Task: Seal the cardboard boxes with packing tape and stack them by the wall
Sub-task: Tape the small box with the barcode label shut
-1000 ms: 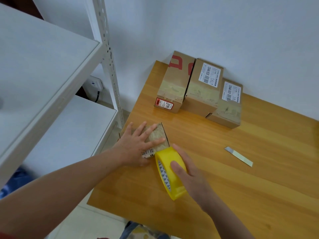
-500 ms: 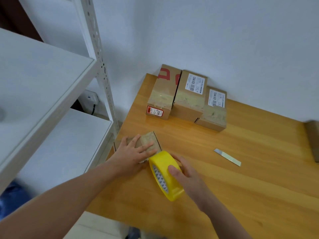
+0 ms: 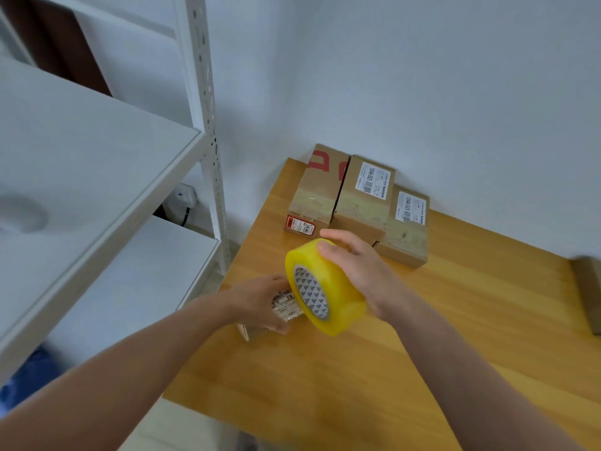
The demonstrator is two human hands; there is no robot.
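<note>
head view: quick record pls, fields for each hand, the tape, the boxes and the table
left hand: grips small cardboard box at the table's left edge
right hand: holds yellow tape roll, close beside that box
taped boxes: three, side by side against the wall
wooden table: one more box cut off at the right edge
shelf unit: white, left of the table

I see my right grip (image 3: 361, 271) curled round the yellow tape roll (image 3: 325, 288) over the desk (image 3: 471, 336). Just left of it and lower, my left grip (image 3: 257, 301) holds a small box (image 3: 286, 309). Beyond the right grip, three taped boxes (image 3: 361, 203) line the wall (image 3: 422, 92).
</note>
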